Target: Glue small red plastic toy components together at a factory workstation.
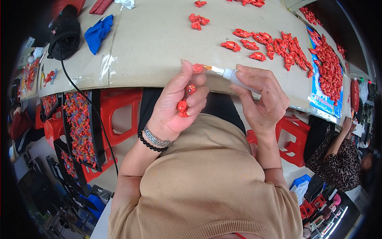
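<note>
My left hand (181, 97) is closed around several small glossy red plastic pieces. One red piece (197, 68) is pinched at the fingertips, and two more, one a red piece (182, 106) with a rounded end, rest in the curled fingers and palm. Between thumb and fingers my right hand (262, 89) grips a white squeeze bottle (238, 78). Its narrow orange-brown tip meets or nearly meets the pinched piece; I cannot tell which. Both hands are held over the near edge of the table.
Loose red pieces (278, 46) lie across the cardboard-covered table (151, 44), with a big pile (328, 71) on a blue sheet at right. A black cable (81, 92) drops from a black device (63, 38) near a blue cloth (98, 34). A co-worker's arm (338, 137) is at far right.
</note>
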`<state>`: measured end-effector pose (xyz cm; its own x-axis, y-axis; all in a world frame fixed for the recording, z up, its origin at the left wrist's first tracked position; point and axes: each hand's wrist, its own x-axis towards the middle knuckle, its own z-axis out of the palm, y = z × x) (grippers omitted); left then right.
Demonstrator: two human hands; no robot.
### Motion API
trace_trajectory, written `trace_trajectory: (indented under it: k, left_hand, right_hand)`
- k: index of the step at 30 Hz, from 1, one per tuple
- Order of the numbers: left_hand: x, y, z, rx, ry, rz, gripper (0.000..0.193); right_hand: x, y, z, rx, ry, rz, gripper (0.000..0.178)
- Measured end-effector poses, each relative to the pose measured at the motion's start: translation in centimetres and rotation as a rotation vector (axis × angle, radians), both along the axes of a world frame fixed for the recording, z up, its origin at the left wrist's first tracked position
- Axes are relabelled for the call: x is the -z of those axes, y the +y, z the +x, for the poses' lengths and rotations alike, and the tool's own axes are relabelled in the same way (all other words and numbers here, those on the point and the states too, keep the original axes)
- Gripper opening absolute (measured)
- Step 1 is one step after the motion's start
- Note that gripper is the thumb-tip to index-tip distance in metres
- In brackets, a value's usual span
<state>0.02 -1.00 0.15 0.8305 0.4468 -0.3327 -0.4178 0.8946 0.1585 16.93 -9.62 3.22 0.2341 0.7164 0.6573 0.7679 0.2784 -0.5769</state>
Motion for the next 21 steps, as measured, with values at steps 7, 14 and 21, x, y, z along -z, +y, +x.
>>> trace_trajectory:
  k: [7, 14, 21]
  left_hand:
    - [0.0, -0.1, 0.0, -0.007, -0.002, -0.002, 0.036]
    - [0.0, -0.2, -0.1, -0.043, -0.021, 0.025, 0.029]
    - [-0.1, -0.2, 0.0, -0.054, 0.003, 0.024, 0.026]
  right_hand:
    - [-0.3, -0.4, 0.1, 0.006, 0.015, 0.017, 0.026]
    - [-0.8, -1.1, 0.3, 0.009, -0.006, -0.094, 0.027]
    - [-0.1, -0.5, 0.4, 0.01, 0.002, -0.053, 0.025]
